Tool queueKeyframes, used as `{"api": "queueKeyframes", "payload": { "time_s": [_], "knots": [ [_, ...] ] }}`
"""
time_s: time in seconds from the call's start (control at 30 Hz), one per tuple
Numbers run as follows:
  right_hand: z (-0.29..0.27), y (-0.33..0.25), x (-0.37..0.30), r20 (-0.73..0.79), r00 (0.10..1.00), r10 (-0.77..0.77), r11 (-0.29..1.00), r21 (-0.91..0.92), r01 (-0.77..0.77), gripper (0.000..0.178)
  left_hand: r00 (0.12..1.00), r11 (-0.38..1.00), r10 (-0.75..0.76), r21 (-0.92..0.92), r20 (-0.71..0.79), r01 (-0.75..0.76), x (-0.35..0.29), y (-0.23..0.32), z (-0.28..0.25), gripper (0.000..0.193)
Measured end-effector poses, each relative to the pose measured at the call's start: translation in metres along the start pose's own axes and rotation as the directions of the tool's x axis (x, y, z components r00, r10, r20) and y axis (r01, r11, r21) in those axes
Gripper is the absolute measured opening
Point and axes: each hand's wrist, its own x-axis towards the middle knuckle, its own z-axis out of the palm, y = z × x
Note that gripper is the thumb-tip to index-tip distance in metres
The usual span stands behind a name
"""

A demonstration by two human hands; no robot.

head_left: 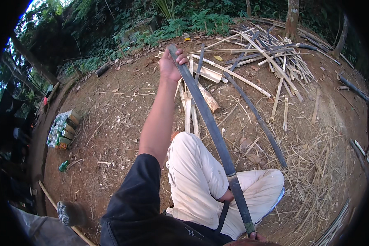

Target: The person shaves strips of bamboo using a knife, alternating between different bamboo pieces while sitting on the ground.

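Observation:
A long, dark split bamboo strip [212,123] with a pale node ring runs slantwise across my lap. My left hand [172,64] is raised at the end of an outstretched arm, its fingers closed around the strip's far end. At the lower edge my right hand [257,236] grips the near end; only some fingers show. The strip passes over my legs in light trousers [197,176]. A dark narrow strap-like piece [224,216] lies beside it at my lap.
Another dark bamboo strip [256,117] lies on the soil to the right. Ahead is a heap of split bamboo [274,57], with a cut bamboo piece [209,99] nearer. Shavings [315,176] cover the right ground. Bundled bottles [63,130] and a green bottle [64,165] are left.

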Motion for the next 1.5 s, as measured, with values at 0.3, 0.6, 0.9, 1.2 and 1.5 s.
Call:
{"api": "queueKeyframes", "payload": {
  "time_s": [0.3,0.6,0.9,1.2,1.5],
  "knots": [
    [0.069,-0.131,0.008,-0.247,0.934,-0.258,0.958,0.057,0.28,0.037,0.901,0.822,-0.006,0.511,-0.434,0.252,-0.006,-0.072,0.033,0.073],
    [0.103,-0.228,0.051,0.096,0.685,-0.722,0.688,0.203,0.697,0.03,0.878,0.529,-0.04,0.736,-0.476,0.423,0.043,-0.095,0.061,0.039],
    [0.018,0.004,0.14,-0.422,0.876,0.236,0.848,-0.35,-0.397,0.052,0.939,0.32,-0.168,0.885,-0.299,0.339,0.082,-0.103,0.16,0.036],
    [0.081,0.126,0.167,-0.591,0.754,0.287,0.824,-0.249,-0.509,0.065,0.727,0.049,-0.47,0.807,-0.501,0.588,-0.028,-0.221,0.181,0.039],
    [0.017,0.042,0.115,-0.695,0.689,0.205,0.956,-0.009,-0.294,0.039,0.175,-0.192,-0.854,0.609,-0.49,0.77,-0.188,-0.295,0.115,0.049]
  ]
}}
